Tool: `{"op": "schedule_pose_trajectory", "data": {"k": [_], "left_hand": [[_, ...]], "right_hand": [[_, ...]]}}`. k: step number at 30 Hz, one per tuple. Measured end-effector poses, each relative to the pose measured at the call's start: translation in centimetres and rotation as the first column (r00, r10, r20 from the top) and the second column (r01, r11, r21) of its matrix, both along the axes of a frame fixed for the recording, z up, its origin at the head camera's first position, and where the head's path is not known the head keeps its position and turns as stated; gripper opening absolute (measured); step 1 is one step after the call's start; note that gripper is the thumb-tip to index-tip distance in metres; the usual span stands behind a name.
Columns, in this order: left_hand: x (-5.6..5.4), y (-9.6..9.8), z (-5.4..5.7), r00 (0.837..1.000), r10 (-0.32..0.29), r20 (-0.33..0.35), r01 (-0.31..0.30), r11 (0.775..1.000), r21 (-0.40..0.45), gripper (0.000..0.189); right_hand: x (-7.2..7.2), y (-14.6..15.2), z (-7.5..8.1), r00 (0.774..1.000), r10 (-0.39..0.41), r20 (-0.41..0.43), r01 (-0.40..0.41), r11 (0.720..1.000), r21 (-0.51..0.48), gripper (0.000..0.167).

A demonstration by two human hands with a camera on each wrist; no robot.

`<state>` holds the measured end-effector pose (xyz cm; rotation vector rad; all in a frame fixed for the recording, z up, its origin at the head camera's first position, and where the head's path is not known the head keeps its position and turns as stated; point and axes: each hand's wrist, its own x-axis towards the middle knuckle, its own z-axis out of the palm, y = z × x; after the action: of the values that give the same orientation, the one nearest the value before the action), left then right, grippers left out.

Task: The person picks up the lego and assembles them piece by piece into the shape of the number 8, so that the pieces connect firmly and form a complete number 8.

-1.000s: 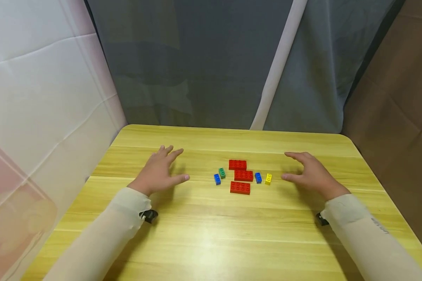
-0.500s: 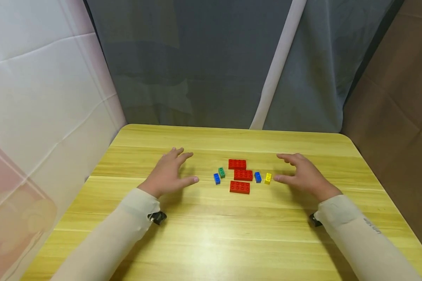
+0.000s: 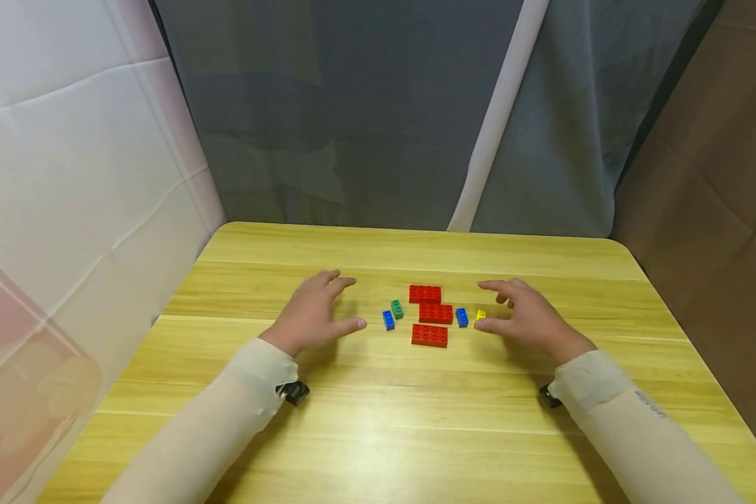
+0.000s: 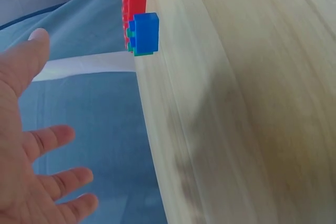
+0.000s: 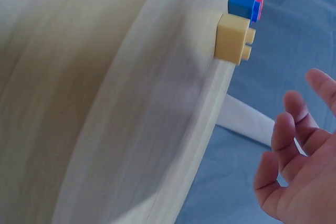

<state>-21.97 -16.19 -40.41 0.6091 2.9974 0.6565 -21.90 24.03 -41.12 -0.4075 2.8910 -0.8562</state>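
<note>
Bricks (image 3: 435, 313) well inside table edges (image 3: 353, 230)

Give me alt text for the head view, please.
A person's left hand and right hand hover either side of seven toy bricks on a wood-grain table: three red bricks, two blue bricks, one green brick and one yellow brick, partly hidden by the right hand.

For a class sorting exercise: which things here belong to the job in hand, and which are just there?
Likely part:
- three red toy bricks
- two blue bricks
- green brick
- yellow brick
- wooden table, as work surface

Just there:
- grey curtain
- brown cloth
</note>
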Motion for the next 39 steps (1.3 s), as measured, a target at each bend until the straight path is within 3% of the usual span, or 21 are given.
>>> {"op": "schedule_pose_trajectory", "data": {"k": [16, 22, 39], "left_hand": [[-0.1, 1.9, -0.3, 0.999, 0.037, 0.036, -0.037, 0.999, 0.007, 0.078], [-0.2, 2.5, -0.5, 0.998, 0.047, 0.052, -0.048, 0.999, 0.017, 0.076], [-0.4, 3.9, -1.0, 0.996, 0.022, 0.092, -0.027, 0.998, 0.055, 0.071]], "right_hand": [[0.2, -2.9, -0.5, 0.999, 0.048, -0.011, -0.048, 0.997, -0.057, 0.07], [0.3, -3.7, -0.7, 0.999, 0.046, 0.027, -0.044, 0.997, -0.067, 0.063], [0.7, -5.3, -1.1, 0.992, 0.122, 0.036, -0.123, 0.992, 0.011, 0.043]]}}
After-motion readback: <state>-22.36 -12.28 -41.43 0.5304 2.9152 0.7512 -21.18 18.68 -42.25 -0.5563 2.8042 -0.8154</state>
